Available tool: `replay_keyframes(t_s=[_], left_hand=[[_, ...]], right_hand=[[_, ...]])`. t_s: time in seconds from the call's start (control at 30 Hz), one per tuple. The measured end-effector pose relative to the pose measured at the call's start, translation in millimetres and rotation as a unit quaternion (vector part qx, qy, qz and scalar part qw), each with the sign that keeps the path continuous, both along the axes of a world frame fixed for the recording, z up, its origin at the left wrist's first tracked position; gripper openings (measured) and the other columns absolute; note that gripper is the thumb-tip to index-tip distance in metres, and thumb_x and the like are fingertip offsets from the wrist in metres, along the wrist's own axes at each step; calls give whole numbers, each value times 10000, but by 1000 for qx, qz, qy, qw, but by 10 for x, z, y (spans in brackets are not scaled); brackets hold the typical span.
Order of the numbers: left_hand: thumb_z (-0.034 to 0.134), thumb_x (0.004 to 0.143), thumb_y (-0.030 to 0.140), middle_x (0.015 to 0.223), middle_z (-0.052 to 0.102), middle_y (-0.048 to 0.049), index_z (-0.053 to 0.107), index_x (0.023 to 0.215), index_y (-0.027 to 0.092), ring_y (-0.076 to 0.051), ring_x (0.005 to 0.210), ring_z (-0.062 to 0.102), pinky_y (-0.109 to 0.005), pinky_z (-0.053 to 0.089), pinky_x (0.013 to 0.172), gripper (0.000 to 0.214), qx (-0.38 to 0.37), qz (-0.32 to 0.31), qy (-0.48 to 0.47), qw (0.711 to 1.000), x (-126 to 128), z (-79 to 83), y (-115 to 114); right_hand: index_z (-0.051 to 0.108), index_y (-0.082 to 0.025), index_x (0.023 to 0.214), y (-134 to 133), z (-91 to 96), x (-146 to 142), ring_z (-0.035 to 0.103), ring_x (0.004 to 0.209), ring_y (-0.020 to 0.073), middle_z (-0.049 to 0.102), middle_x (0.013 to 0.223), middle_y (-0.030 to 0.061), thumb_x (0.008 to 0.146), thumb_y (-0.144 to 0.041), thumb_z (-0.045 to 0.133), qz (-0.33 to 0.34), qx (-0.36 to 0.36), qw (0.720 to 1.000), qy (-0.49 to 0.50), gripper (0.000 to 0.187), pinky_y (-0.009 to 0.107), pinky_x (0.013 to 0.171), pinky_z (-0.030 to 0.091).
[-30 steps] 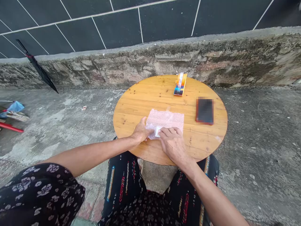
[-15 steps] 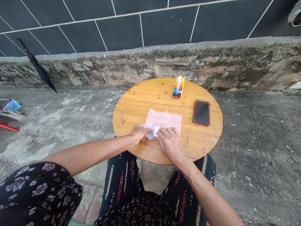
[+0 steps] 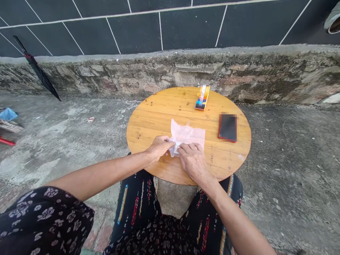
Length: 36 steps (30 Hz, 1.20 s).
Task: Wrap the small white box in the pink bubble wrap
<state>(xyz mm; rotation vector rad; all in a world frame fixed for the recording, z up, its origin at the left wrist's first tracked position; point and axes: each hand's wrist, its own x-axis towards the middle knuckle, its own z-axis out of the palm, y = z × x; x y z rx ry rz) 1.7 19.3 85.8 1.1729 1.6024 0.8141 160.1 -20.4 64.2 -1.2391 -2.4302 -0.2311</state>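
A pinkish sheet of bubble wrap (image 3: 195,134) lies near the front of the round wooden table (image 3: 148,117), its left edge lifted and folded inward. That edge is pinched between the thumb and fingers of my left hand (image 3: 160,146). A small white item (image 3: 176,148) sits on the wrap between my hands, mostly covered, so its kind is unclear. From the right, my right hand (image 3: 191,157) presses on the item and wrap with its fingers curled over them.
A tape dispenser (image 3: 202,97) stands at the table's back edge. On the right lies a dark, red-edged flat object (image 3: 228,127), partly pixelated. A black umbrella (image 3: 39,72) leans on the stone ledge at left. Blue and red items (image 3: 8,114) rest on the ground at far left.
My left hand has drawn the wrap's left edge up and a little to the right, over the white item. My right hand has stayed in place.
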Motion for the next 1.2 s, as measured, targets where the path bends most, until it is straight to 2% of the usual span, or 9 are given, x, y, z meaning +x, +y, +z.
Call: replay_keyframes(t_s=[0.2,0.33,0.53,0.7,0.8,0.9,1.0,1.1,1.2], left_hand=[[609,658,152,551,570,36,579,595,152,-84,529,524,-194,400,520,69,57,-35,0,998,36,4,-2],[595,660,153,572,598,24,604,602,152,-103,566,547,-206,410,549,58,89,-83,27,992,45,-4,-30],[569,716,206,709,693,-15,709,779,151,-135,653,614,-227,466,623,163,100,-150,54,982,3,8,-74],[546,748,213,726,694,-13,740,859,161,-169,732,631,-258,490,697,230,101,-194,58,974,-86,30,-107],[558,763,200,719,683,-12,742,868,166,-172,728,624,-258,486,696,215,131,-225,68,963,-118,33,-143],[567,784,170,746,672,-22,742,846,184,-170,746,612,-261,473,717,186,200,-252,128,938,-108,17,-180],[548,827,145,768,641,-34,735,823,191,-170,773,595,-276,455,735,192,277,-279,202,897,-94,-35,-202],[563,862,170,806,619,-48,733,865,189,-184,802,575,-310,454,756,171,362,-292,266,845,-114,-123,-203],[571,890,229,969,631,-87,720,957,186,-218,894,558,-366,467,806,169,454,-292,310,782,-152,-203,-194]], right_hand=[[657,-160,977,16,-1,13,544,886,233,678,1000,73,908,-140,527,7,-1,1000,8,149,384,842,379],[664,-157,945,22,23,25,551,869,227,683,987,76,882,-126,555,15,-25,999,29,130,360,831,407],[659,-164,931,15,41,51,599,938,220,697,1014,78,860,-107,566,-6,-86,991,103,130,340,850,459],[646,-182,924,1,27,101,634,957,203,695,1079,70,834,-78,551,-1,-105,981,165,167,324,839,496],[636,-180,947,-2,42,128,644,985,198,686,1125,72,824,-66,546,6,-117,975,190,190,321,859,505],[636,-179,935,-2,68,135,645,1015,196,687,1129,74,827,-59,536,7,-127,973,194,189,321,873,510],[642,-182,917,-7,78,127,648,1028,188,693,1119,75,837,-62,524,9,-122,973,196,186,316,887,511],[650,-186,923,-6,67,116,649,1044,183,694,1131,75,844,-61,507,6,-117,974,195,205,316,896,514],[655,-188,928,19,67,144,646,1066,179,695,1138,73,836,-40,476,18,-130,970,206,250,331,919,512]])
